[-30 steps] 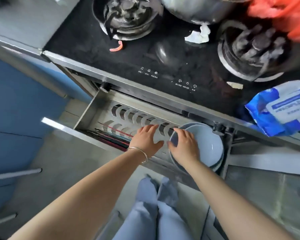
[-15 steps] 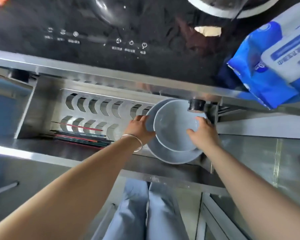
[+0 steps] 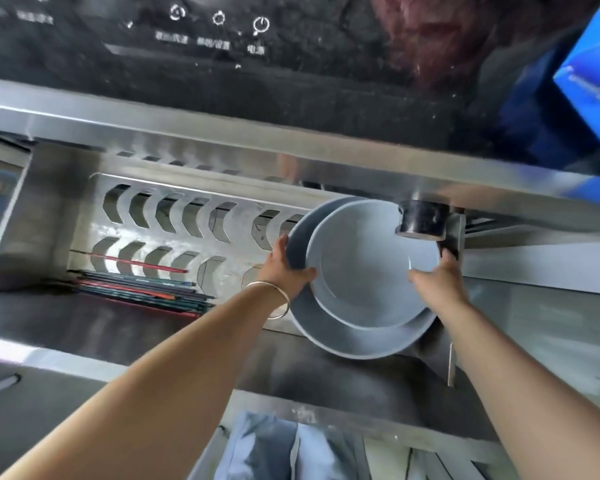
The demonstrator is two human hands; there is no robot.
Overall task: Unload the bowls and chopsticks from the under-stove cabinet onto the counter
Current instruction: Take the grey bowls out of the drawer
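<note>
- Head view, bowls: two grey-blue bowls nested, the smaller sitting inside the larger, at the right end of the drawer under the stove. I judge them glazed ceramic: stiff, fairly heavy as a pair, smooth enough to slip, and likely to chip if knocked.
- Left hand: I hold the stack's left rim, fingers curled over the edge of the larger bowl and the thumb reaching the smaller bowl's rim.
- Right hand: I pinch the right rim, thumb inside the smaller bowl, fingers behind and hidden.
- Where to hold: opposite rims, as now, carries both bowls level; I would keep the thumbs pressing the inner bowl so it cannot slide or rattle.
- Knob: a dark cylinder under the stove edge, overlapping the stack's far right rim in this view; I judge it the likeliest thing to strike on the way up.
- Chopsticks: a dark and red bundle lying flat at the drawer's left front, well apart from the bowls; light, thin and apt to scatter.
- Rack: slotted steel plate behind the chopsticks.
- Packet: blue, on the stove's right edge.
</note>
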